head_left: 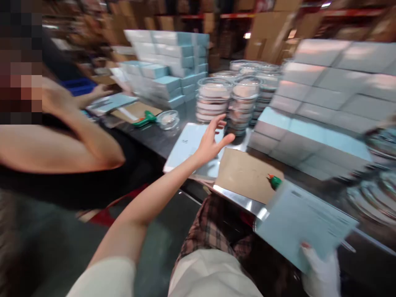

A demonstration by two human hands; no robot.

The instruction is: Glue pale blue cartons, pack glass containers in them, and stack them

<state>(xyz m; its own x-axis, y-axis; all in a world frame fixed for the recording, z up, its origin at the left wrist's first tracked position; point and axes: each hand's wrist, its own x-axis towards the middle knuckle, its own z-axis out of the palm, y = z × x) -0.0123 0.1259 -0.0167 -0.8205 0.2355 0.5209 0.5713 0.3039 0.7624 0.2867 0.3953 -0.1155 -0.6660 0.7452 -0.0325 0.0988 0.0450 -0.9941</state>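
My left hand (pixel 213 140) is bare and empty, its fingers apart, over a stack of pale printed sheets (pixel 182 144). Just beyond its fingertips stand stacks of round clear-lidded containers (pixel 213 99). At the lower right, my right hand (pixel 321 264), in a white covering with the thumb tip showing, grips a light blue printed sheet (pixel 303 222) by its near edge. The thumb lies on top; the other fingers are hidden underneath. Between my hands lies a brown cardboard piece (pixel 247 173), with a small green tool with an orange tip (pixel 274 181) partly covered by the sheet.
White boxes (pixel 328 90) are piled high at the right, and more boxes (pixel 173 53) stand at the back left. More round containers (pixel 377 194) sit at the right edge. A co-worker's arm (pixel 77 128) is on the left, near a green tool (pixel 147 118) and a single round container (pixel 168 119).
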